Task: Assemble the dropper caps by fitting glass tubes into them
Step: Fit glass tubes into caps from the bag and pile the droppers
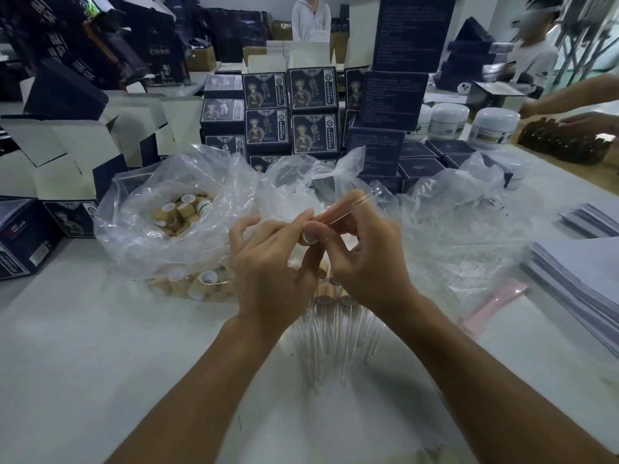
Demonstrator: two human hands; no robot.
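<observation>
My left hand (271, 262) pinches a small tan dropper cap (308, 236) between thumb and fingers, above the middle of the table. My right hand (365, 249) pinches a thin clear glass tube (351, 205) that slants up to the right, its lower end at the cap's opening. Below my hands lie several assembled droppers (335, 326), tan caps at the top and glass tubes pointing toward me. A clear plastic bag (140, 229) at the left holds several loose tan caps (182, 211). More caps (201, 283) lie in front of it.
Crumpled clear bags (462, 222) lie at the right. Stacks of dark printed boxes (288, 112) and white jars (495, 127) stand behind. Flat paper stacks (576, 283) sit at the right edge. Another person's hands (582, 123) hold a brown bundle at the far right.
</observation>
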